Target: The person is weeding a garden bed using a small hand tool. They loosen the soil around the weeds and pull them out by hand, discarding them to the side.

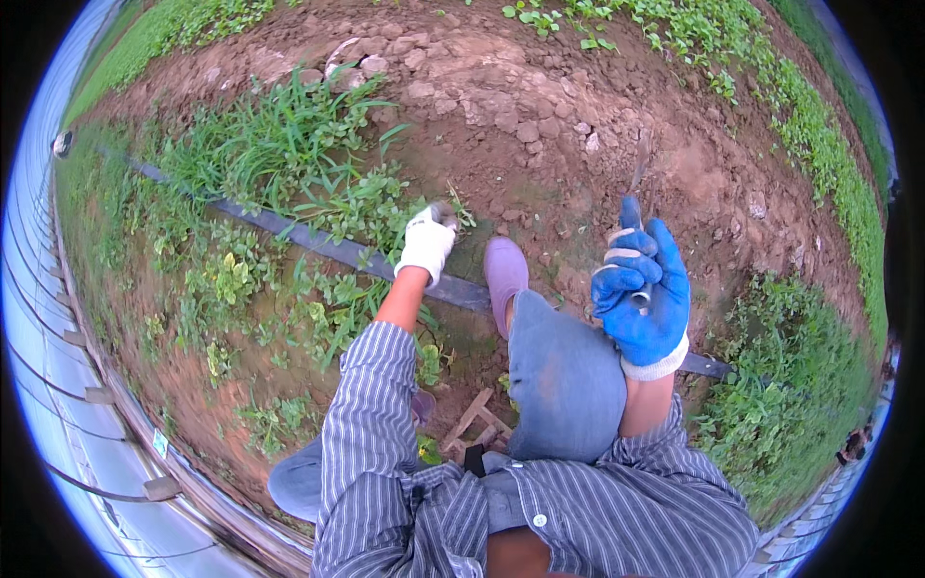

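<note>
My left hand, in a white knit glove with a grey palm, is curled low over the soil at the edge of the weeds. Small leafy sprigs show just beyond its fingers; whether they are gripped is hidden. In a blue-coated glove, my right hand is wrapped around a hand tool with a hollow round handle end. Its narrow, soil-coloured blade points away from me over bare soil and is blurred. My purple shoe stands between the two hands.
A flat black drip hose runs through the weeds and past my shoe. Under me is a wooden stool, partly hidden. Soil clods lie ahead, with leafy seedlings beyond. More weeds grow at right; plastic sheeting edges the left.
</note>
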